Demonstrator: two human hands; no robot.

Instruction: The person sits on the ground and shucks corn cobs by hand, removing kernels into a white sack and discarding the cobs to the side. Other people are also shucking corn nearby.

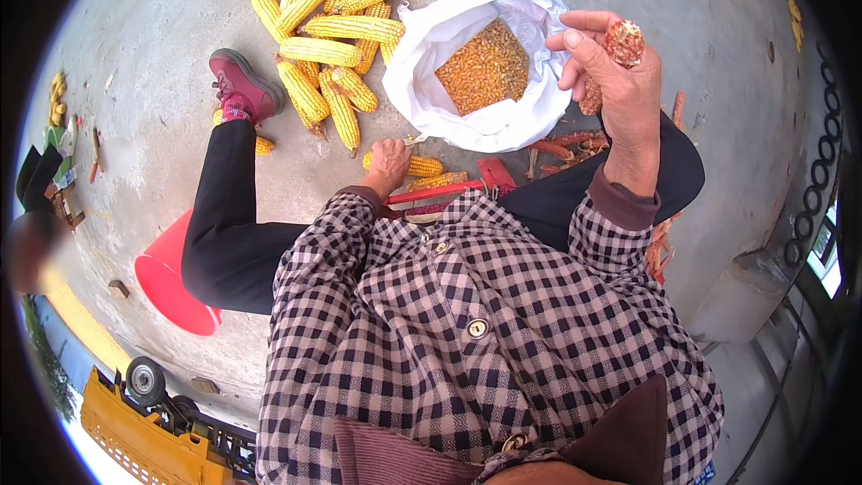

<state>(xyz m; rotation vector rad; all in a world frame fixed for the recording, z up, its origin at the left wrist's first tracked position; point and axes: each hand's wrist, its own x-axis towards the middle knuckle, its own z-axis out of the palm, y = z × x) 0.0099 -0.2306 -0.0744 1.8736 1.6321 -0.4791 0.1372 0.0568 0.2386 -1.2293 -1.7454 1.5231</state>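
Note:
My left hand (390,163) is closed over a yellow ear of corn (425,166) on the concrete, whose kernels show on both sides of the hand. Another ear (438,180) lies just behind it, partly stripped as far as I can tell. My right hand (599,57), raised beside the sack's right rim, holds a reddish bare corn cob (624,44) between thumb base and palm, fingers spread toward the sack. The cob's lower part shows beneath the hand. Between both hands and farther out, an open white woven sack (421,91) contains loose corn kernels (486,66).
Unshelled ears (320,50) are heaped left of the sack. Stripped cobs (562,147) lie by my right leg. A red frame (497,173) stands before my lap. A red bucket (172,276) is beside my left knee. Another person (34,242) is at the far left edge.

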